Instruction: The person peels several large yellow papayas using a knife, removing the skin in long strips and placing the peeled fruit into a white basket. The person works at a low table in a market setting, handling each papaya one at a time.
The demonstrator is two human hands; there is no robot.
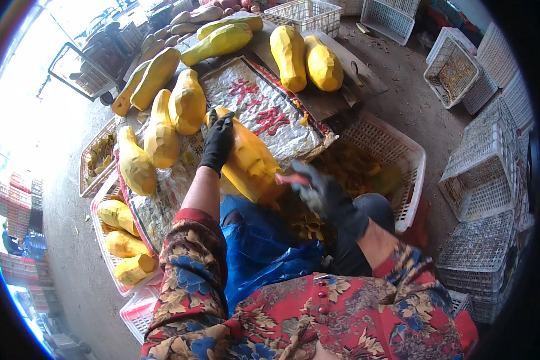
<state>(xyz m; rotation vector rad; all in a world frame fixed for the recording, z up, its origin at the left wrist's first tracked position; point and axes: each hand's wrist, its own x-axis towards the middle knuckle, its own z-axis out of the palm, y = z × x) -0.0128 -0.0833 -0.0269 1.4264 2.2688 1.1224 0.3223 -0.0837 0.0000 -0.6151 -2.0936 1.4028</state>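
A large yellow squash (251, 161), its surface cut into long facets, lies tilted over the near edge of the sack-covered board. My left hand (219, 141), in a black glove, grips its far end. In my gloved right hand (327, 198), closed and smeared by motion, is a peeler (293, 179) with a reddish handle; its blade is too blurred to make out. The peeler is close to the squash's near end. Below my right hand, yellow peelings (309, 229) lie in a heap. A blue plastic sheet (264, 246) covers my lap.
Several peeled squashes (187, 102) lie on the board left of the white printed sack (228, 90); two more (288, 58) rest at its far right. A white crate (419, 174) with peelings stands on the right, another crate (96, 219) holding squashes on the left. Stacked crates (477, 180) line the right side.
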